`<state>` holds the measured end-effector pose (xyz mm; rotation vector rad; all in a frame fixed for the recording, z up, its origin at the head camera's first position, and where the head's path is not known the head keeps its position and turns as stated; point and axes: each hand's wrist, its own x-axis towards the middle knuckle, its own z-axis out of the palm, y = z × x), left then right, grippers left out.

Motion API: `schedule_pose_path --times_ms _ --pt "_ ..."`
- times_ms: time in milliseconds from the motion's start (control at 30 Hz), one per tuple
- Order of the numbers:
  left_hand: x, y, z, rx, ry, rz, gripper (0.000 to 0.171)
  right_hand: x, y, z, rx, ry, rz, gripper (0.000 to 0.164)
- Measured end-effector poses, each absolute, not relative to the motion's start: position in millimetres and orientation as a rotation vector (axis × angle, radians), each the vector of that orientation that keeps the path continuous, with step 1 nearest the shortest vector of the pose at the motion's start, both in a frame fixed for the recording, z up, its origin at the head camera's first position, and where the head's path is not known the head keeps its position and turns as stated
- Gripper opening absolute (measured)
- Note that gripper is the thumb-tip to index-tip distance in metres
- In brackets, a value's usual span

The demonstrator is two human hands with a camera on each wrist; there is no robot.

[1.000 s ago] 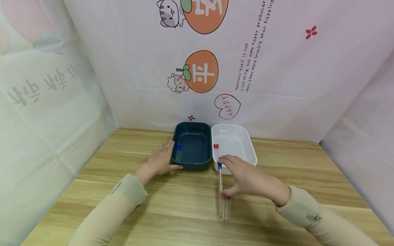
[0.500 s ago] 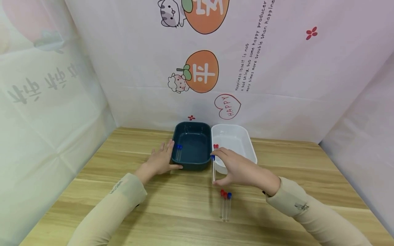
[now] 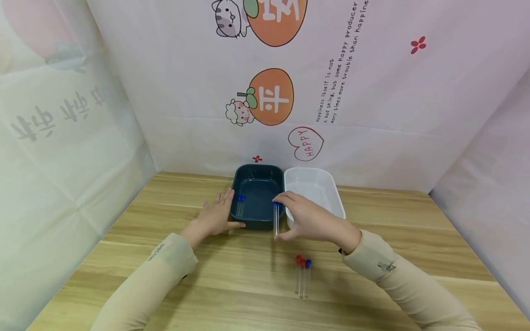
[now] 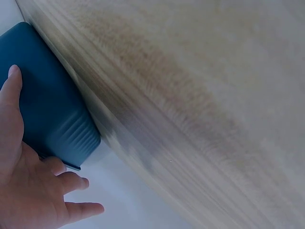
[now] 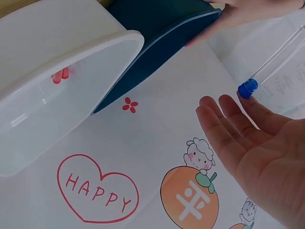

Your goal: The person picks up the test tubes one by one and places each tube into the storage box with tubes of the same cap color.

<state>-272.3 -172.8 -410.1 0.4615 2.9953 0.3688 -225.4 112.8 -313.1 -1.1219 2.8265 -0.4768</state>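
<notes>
In the head view my right hand (image 3: pixel 310 219) holds a clear test tube with a blue cap (image 3: pixel 276 220) upright, thumb at its bottom and fingertips at the cap. The tube is at the front right corner of the dark teal tray (image 3: pixel 259 186). Against that tray's left wall and front corner rests my left hand (image 3: pixel 214 216), fingers spread and fairly straight. A few blue-capped tubes (image 3: pixel 240 206) stand inside at the tray's left. Beside it is the white tray (image 3: pixel 312 184), partly hidden by my right hand; red caps (image 5: pixel 61 75) show inside it in the right wrist view.
Two red-capped tubes (image 3: pixel 298 276) and one blue-capped tube (image 3: pixel 307 278) lie close together on the wooden table (image 3: pixel 232 285), nearer the front. A printed cloth (image 3: pixel 372 138) hangs right behind the trays.
My right hand has carried the blue-capped tube left and away from me, from above the other tubes, past the white tray's front, to the teal tray. My left hand stays put.
</notes>
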Motion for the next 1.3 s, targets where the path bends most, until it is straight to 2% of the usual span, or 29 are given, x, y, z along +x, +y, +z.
schedule_pose_path --times_ms 767,1300 --pt "-271.6 -171.3 -408.9 0.455 3.0 0.374 0.115 -253.0 89.2 -322.6 -1.189 2.85 -0.458 0.087" --pt "-271.9 -172.1 -409.4 0.46 2.999 0.379 0.115 -268.6 66.7 -328.7 -1.107 2.846 -0.494 0.09"
